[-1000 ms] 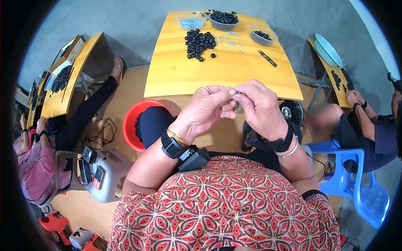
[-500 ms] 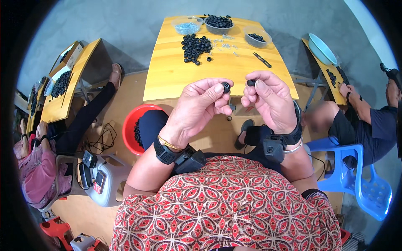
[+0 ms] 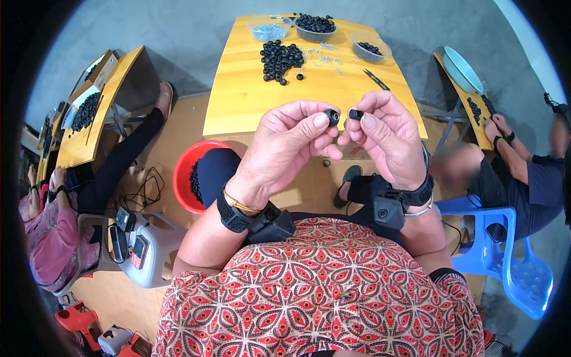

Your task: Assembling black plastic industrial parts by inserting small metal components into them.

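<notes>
Above the near edge of the yellow table (image 3: pixel 238 113), my left hand (image 3: pixel 285 134) pinches a round black part (image 3: pixel 333 117) with a pale ring at its open end, between thumb and forefinger. Facing it across a small gap, my right hand (image 3: pixel 389 128) grips a short black cylindrical piece (image 3: pixel 355 115) in its fingertips. Beyond my hands lies a heap of black round parts (image 3: pixel 281 58), with one loose black part (image 3: pixel 300 77) beside it. Small clear pieces (image 3: pixel 324 59) are scattered to the heap's right. A slim black tool (image 3: pixel 376 79) rests near the right edge.
Along the far side stand a bowl of bluish clear pieces (image 3: pixel 267 30) and two bowls of black parts (image 3: pixel 315 27) (image 3: pixel 370 52). A red basin (image 3: pixel 183 190) sits by my left leg. People work at side tables; a blue stool (image 3: pixel 508 232) stands right.
My left hand has shifted right, bringing its round part nearer to the cylindrical piece in my right hand. Both grips hold. The table appears slightly higher in view.
</notes>
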`<state>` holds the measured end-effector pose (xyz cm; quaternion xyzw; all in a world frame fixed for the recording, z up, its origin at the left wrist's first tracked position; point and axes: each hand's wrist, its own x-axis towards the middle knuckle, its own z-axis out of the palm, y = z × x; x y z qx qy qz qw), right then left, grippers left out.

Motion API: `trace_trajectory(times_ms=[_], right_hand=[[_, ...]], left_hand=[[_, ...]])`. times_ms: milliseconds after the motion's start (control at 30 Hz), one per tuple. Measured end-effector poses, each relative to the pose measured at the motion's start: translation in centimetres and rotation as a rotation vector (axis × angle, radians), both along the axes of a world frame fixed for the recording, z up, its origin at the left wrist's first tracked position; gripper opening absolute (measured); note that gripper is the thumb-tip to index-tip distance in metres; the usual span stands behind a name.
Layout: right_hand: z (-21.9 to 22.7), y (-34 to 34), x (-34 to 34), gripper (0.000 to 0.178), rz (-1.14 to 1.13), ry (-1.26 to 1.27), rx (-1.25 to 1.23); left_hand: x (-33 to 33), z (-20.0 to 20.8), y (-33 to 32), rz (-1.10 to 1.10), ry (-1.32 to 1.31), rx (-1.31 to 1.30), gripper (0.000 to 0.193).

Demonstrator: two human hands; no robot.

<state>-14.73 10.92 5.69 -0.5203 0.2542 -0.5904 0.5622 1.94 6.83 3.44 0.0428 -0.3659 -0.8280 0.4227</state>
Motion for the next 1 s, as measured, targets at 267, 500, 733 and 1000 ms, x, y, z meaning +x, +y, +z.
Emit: trace_trajectory(times_ms=[267,500,733,1000], right_hand=[[0.2,-0.2,0.7,0.016,-0.158,0.297,-0.217],[0.0,0.0,1.2,0.019,-0.258,0.435,-0.257],[0.2,-0.1,1.6,0.019,-0.282,0.508,-0.262],[0.4,-1.1,1.4,0.016,-0.262,0.334,-0.301]], left_hand=[[0.0,0.2,0.0,0.036,-0.014,-0.019,0.017],[-0.1,-0.1,-0.1,0.034,0.011,-0.048,0.016],[-0.2,-0.2,0.0,0.07,-0.048,-0.045,0.02],[-0.2,-0.9,-0.3,0.033,-0.004,-0.027,0.019]])
